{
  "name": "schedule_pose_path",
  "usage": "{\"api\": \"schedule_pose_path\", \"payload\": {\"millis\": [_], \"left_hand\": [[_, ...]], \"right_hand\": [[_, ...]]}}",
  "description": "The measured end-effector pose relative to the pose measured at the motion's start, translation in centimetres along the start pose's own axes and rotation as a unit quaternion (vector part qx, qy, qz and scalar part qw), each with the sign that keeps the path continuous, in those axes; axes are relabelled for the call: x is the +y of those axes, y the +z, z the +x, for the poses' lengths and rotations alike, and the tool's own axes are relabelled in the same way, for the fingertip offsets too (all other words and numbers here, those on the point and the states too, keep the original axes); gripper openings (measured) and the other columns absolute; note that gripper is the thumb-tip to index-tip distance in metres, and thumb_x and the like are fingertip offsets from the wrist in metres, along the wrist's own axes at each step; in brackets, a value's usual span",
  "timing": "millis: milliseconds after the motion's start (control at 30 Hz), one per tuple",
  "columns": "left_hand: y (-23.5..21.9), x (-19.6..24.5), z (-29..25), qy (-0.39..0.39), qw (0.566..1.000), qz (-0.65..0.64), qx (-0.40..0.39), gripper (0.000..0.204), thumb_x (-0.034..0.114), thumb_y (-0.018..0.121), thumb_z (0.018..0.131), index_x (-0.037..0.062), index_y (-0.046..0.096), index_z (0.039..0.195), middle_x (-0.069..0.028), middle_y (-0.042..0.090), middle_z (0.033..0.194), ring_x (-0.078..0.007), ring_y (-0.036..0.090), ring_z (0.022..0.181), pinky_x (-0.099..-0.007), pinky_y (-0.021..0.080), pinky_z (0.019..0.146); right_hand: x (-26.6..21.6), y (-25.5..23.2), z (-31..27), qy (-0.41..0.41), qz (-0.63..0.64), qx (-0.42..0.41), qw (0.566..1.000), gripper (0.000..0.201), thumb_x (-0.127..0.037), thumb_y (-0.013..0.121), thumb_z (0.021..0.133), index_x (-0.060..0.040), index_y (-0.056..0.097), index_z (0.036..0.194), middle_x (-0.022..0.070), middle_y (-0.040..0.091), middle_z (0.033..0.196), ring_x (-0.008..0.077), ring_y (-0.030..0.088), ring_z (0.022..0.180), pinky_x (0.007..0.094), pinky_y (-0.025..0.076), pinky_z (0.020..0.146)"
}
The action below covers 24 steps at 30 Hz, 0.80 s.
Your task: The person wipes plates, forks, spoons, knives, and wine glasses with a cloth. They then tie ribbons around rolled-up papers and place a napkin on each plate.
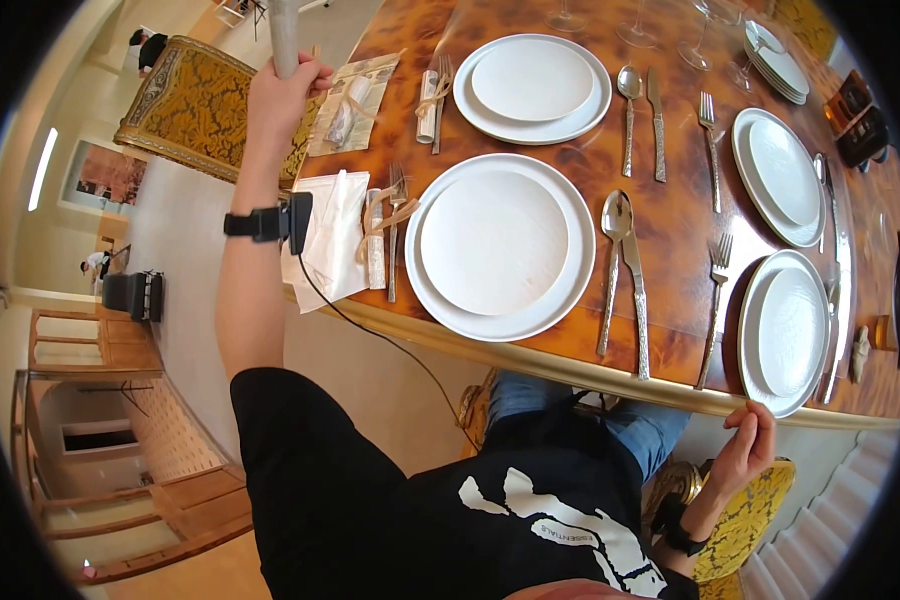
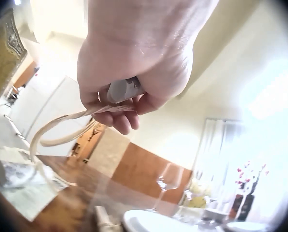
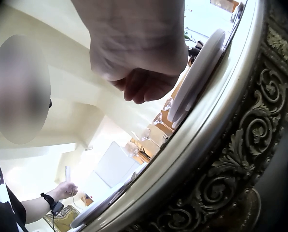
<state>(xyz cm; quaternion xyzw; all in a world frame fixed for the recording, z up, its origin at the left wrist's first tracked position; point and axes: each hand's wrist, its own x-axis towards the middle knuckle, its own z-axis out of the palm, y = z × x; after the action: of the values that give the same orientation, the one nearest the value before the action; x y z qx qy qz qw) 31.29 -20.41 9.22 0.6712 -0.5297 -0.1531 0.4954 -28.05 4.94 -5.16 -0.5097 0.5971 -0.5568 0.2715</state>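
Note:
At the table's far left corner my left hand grips a pale grey paper roll, which stands upright out of the fist. In the left wrist view the end of the roll shows inside the curled fingers. A beige raffia cord runs in a loop from those fingers down toward a tied roll on the table. My right hand, fingers loosely curled and holding nothing, hangs at the table edge, right by the rim of a stacked white plate.
White plate pairs with forks, spoons and knives cover the glossy brown table. Corded rolls lie beside a white napkin. Wine glasses stand at the back. A gold-patterned chair is beyond the left arm.

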Motion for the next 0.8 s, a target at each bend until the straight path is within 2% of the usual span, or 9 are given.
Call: {"api": "schedule_pose_path", "payload": {"millis": [200,267,367,433,500,533,633,700,800], "left_hand": [[-0.4,7.8,-7.5,0.039,0.986,-0.118,-0.112,0.017,0.01,0.063,0.089,0.0008,0.056,0.101,-0.0081,0.065,0.086,-0.0122,0.059,0.064,-0.0242,0.047,0.057],[0.6,11.3,-11.7,-0.018,0.958,-0.144,-0.248,0.018,0.008,0.062,0.089,0.0012,0.055,0.103,-0.009,0.064,0.083,-0.0115,0.057,0.062,-0.0237,0.045,0.052],[4.4,14.7,-17.8,-0.046,0.929,-0.156,-0.332,0.02,0.001,0.064,0.08,0.001,0.056,0.098,-0.011,0.063,0.072,-0.012,0.057,0.052,-0.0228,0.044,0.044],[7.1,15.7,-20.8,-0.146,0.857,-0.241,-0.432,0.013,0.005,0.068,0.082,0.0033,0.062,0.094,-0.0048,0.066,0.076,-0.0073,0.059,0.059,-0.0208,0.044,0.05],[9.9,16.5,-23.4,-0.18,0.808,-0.266,-0.495,0.014,0.01,0.069,0.085,0.002,0.061,0.092,-0.0038,0.066,0.077,-0.0072,0.058,0.059,-0.0211,0.044,0.049],[11.0,16.2,-24.4,-0.199,0.79,-0.288,-0.503,0.014,0.011,0.07,0.085,0.0022,0.061,0.091,-0.0036,0.066,0.077,-0.0075,0.058,0.06,-0.0216,0.044,0.051],[14.0,14.8,-26.8,-0.233,0.759,-0.36,-0.49,0.013,0.012,0.07,0.086,0.0023,0.061,0.089,-0.0029,0.064,0.076,-0.0085,0.059,0.061,-0.023,0.045,0.053],[15.8,13.4,-28.3,-0.25,0.743,-0.407,-0.469,0.013,0.012,0.07,0.087,0.0023,0.061,0.088,-0.0024,0.063,0.075,-0.0092,0.059,0.062,-0.0238,0.046,0.055],[17.0,12.1,-29.5,-0.1,0.877,-0.354,-0.308,0.012,0.007,0.07,0.086,0.0012,0.06,0.088,-0.0034,0.06,0.071,-0.013,0.058,0.061,-0.0264,0.046,0.057]], "right_hand": [[-2.3,2.4,3.2,-0.132,0.052,-0.066,0.988,0.014,0.0,0.052,0.092,0.0065,0.061,0.101,0.0088,0.058,0.077,0.0157,0.054,0.074,0.0252,0.042,0.068],[-4.8,3.9,4.4,-0.175,0.078,-0.105,0.976,0.016,0.002,0.053,0.088,0.0074,0.061,0.101,0.0127,0.06,0.084,0.0194,0.055,0.079,0.0279,0.044,0.071],[-9.3,7.6,6.0,-0.225,0.167,-0.139,0.95,0.034,-0.003,0.061,0.081,0.0095,0.061,0.112,0.022,0.058,0.112,0.0312,0.058,0.103,0.0367,0.05,0.086],[-13.5,8.3,7.0,-0.27,0.02,-0.235,0.934,0.049,-0.01,0.07,0.076,0.0045,0.06,0.122,0.0227,0.051,0.134,0.0311,0.057,0.112,0.0354,0.048,0.091],[-14.7,10.0,7.2,-0.326,-0.008,-0.273,0.905,0.066,-0.008,0.08,0.069,-0.0012,0.056,0.13,0.018,0.053,0.132,0.0366,0.057,0.109,0.0399,0.048,0.091],[-14.3,10.2,7.0,-0.307,-0.014,-0.293,0.905,0.07,-0.009,0.082,0.069,-0.0031,0.053,0.133,0.0168,0.056,0.125,0.0357,0.057,0.107,0.041,0.048,0.088],[-12.4,8.8,6.3,-0.169,-0.018,-0.331,0.928,0.04,-0.005,0.077,0.076,-0.003,0.066,0.115,0.0128,0.065,0.083,0.027,0.062,0.072,0.0339,0.048,0.062],[-11.4,6.7,6.7,-0.171,-0.043,-0.322,0.93,0.03,-0.004,0.075,0.078,-0.0022,0.068,0.107,0.0127,0.064,0.077,0.0256,0.061,0.065,0.0319,0.047,0.058],[-10.2,3.7,6.8,-0.085,-0.039,-0.206,0.974,0.01,-0.004,0.068,0.087,0.0023,0.07,0.094,0.0059,0.068,0.076,0.0113,0.058,0.062,0.0249,0.043,0.054]]}}
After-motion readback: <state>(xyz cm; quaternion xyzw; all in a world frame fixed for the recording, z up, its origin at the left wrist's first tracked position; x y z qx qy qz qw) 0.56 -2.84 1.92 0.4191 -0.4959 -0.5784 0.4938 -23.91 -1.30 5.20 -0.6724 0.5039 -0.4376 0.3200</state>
